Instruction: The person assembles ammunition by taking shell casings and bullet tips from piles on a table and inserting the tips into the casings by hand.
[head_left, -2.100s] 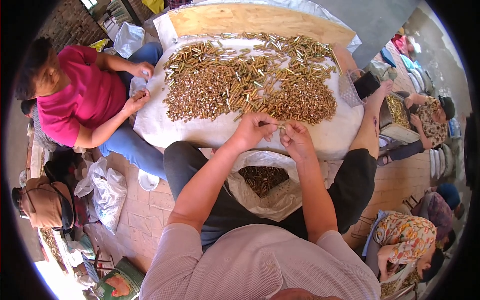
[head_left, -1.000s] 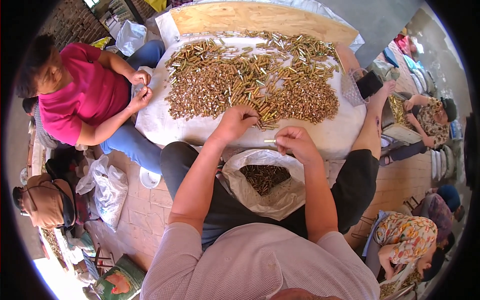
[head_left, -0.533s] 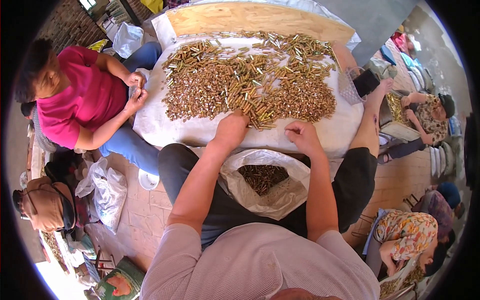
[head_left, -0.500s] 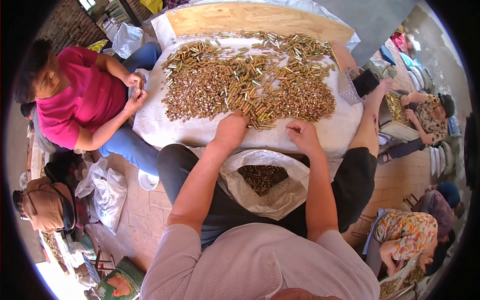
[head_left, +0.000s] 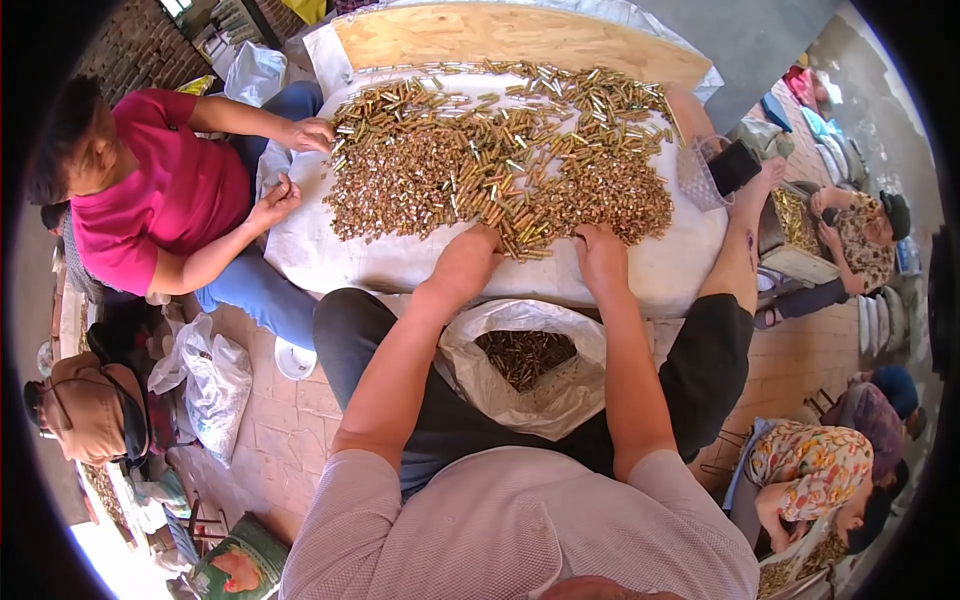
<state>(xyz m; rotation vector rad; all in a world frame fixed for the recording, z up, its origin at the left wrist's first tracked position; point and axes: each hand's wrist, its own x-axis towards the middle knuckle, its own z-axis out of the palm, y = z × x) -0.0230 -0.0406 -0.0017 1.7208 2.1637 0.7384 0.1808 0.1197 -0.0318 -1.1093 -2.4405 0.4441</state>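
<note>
A wide heap of small brass-coloured metal tubes point(head_left: 500, 150) covers the table before me, with smaller copper-coloured pieces point(head_left: 395, 185) massed at its near left and near right. My left hand point(head_left: 468, 258) is at the heap's near edge, its fingers curled in against the tubes; what they pinch is too small to make out. Beside the smaller pieces on the right, my right hand point(head_left: 602, 262) points its bent, closed fingertips into the pile's edge. Between my knees an open white sack point(head_left: 470, 385) holds many dark, thin metal pieces point(head_left: 527, 358).
A co-worker in a pink shirt point(head_left: 165, 190) sits at the table's left side, one hand at the heap. A wooden board point(head_left: 520, 35) bounds the far edge. At right stands a clear mesh basket point(head_left: 697, 178) with a black object. Other people sit farther right.
My right hand has moved forward to the pile's edge, fingertips now at the pieces. My left hand stays nearly still. The co-worker's hands have parted, one reaching to the heap.
</note>
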